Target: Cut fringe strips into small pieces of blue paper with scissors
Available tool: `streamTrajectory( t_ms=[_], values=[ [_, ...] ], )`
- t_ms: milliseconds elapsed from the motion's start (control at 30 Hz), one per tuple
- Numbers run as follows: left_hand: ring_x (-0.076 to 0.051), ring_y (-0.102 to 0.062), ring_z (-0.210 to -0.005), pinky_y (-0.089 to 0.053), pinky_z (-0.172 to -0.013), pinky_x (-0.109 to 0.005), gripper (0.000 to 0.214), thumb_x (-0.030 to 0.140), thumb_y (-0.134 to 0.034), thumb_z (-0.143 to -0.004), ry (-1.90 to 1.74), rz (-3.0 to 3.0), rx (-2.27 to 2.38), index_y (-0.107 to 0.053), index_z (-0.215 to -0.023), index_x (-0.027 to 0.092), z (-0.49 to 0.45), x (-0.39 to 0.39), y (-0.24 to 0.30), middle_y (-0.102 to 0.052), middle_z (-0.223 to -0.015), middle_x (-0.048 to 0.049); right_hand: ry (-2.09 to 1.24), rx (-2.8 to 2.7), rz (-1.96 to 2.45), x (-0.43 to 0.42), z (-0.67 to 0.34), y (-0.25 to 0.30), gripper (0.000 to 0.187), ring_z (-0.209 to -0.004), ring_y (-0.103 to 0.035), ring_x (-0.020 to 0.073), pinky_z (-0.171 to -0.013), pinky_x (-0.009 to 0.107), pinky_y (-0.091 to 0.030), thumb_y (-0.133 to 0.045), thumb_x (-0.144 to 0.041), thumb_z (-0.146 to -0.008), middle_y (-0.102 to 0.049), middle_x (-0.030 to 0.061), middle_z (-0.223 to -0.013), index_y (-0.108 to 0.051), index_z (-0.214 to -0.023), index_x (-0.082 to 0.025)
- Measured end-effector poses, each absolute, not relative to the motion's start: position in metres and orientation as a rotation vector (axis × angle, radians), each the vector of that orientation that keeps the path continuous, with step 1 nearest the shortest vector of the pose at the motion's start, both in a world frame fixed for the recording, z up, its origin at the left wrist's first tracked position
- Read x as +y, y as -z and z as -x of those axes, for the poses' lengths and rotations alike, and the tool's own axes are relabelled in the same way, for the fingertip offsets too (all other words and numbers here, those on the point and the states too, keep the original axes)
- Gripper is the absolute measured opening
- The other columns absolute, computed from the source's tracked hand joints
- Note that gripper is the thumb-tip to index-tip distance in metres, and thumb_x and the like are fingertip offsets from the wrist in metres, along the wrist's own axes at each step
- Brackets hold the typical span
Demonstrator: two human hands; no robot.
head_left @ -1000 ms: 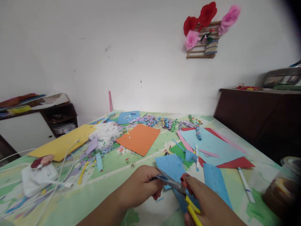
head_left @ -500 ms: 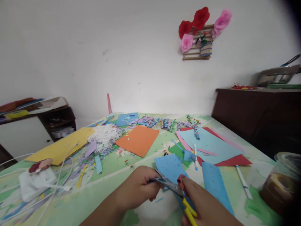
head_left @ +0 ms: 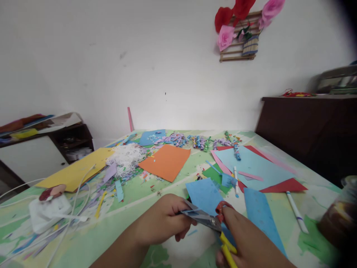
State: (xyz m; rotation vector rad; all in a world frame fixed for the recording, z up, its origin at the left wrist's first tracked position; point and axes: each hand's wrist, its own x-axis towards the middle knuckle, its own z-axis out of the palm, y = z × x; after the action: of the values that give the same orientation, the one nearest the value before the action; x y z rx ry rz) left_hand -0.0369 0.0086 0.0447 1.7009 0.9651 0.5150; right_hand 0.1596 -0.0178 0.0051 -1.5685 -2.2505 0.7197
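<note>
My right hand [head_left: 242, 234] is closed around the yellow handles of a pair of scissors [head_left: 208, 220], whose blades point left, a little apart. A small reddish piece [head_left: 222, 209] shows at its fingertips; I cannot make out what it is. My left hand [head_left: 164, 219] is closed at the blade tips, thumb and fingers pinched together. Whatever it pinches is hidden. Beyond the blades lies a blue paper sheet [head_left: 205, 193] on the table. A second blue paper strip [head_left: 262, 216] lies to the right of my right hand.
An orange sheet [head_left: 167, 162], a yellow sheet [head_left: 76, 169] and white shredded paper [head_left: 126, 158] lie on the patterned table. Light-blue paper [head_left: 253, 163] rests over red sheets. White markers [head_left: 297, 212] lie at right near a jar of brown liquid [head_left: 336, 219]. At left stands a white plastic object with cables [head_left: 48, 212].
The camera view has shifted slightly, so the scene sits higher and items at right sit farther right. Both hands stay together at the scissors, with little visible change in the grip.
</note>
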Motion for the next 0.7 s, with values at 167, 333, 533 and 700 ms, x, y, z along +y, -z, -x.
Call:
streamTrajectory(
  t_ms=[167,333,533,700],
  values=[
    [-0.005,-0.039,-0.032,-0.03,-0.036,-0.015,0.013,0.021,-0.052,-0.066,-0.451,-1.474,0.875,-0.053,-0.056,0.013,0.04,0.014,-0.039,-0.045,-0.036,0.0055,-0.674,-2.272,1.558,-0.014,-0.162,-0.002,0.036,-0.084,-0.053,0.0257,-0.074,0.034,-0.041,-0.062,-0.028,-0.058,-0.057,0.0104,-0.094,-0.05,-0.089,-0.017],
    [-0.005,-0.04,-0.029,-0.029,-0.032,-0.014,0.028,0.037,-0.061,-0.063,-0.387,-1.351,0.674,-0.057,-0.061,0.01,0.048,0.018,-0.028,-0.047,-0.037,0.0042,-0.647,-2.313,1.536,-0.013,-0.164,-0.002,0.03,-0.079,-0.054,0.0233,-0.071,0.032,-0.042,-0.058,-0.022,-0.058,-0.057,0.0083,-0.088,-0.05,-0.087,-0.018],
    [-0.005,-0.041,-0.029,-0.029,-0.03,-0.014,0.036,0.045,-0.065,-0.059,-0.388,-1.275,0.664,-0.058,-0.061,0.01,0.05,0.017,-0.028,-0.048,-0.037,0.0038,-0.642,-2.276,1.501,-0.011,-0.167,-0.006,0.033,-0.082,-0.054,0.0235,-0.072,0.031,-0.043,-0.06,-0.024,-0.057,-0.058,0.008,-0.092,-0.05,-0.088,-0.02],
    [-0.005,-0.043,-0.034,-0.032,-0.036,-0.015,0.029,0.039,-0.058,-0.068,-0.647,-1.373,0.879,-0.054,-0.061,0.012,0.046,0.015,-0.031,-0.051,-0.041,0.0031,-0.573,-2.267,1.498,-0.011,-0.17,-0.008,0.037,-0.101,-0.048,0.0283,-0.083,0.035,-0.04,-0.058,-0.022,-0.056,-0.056,0.0115,-0.104,-0.05,-0.092,-0.019]
  ],
)
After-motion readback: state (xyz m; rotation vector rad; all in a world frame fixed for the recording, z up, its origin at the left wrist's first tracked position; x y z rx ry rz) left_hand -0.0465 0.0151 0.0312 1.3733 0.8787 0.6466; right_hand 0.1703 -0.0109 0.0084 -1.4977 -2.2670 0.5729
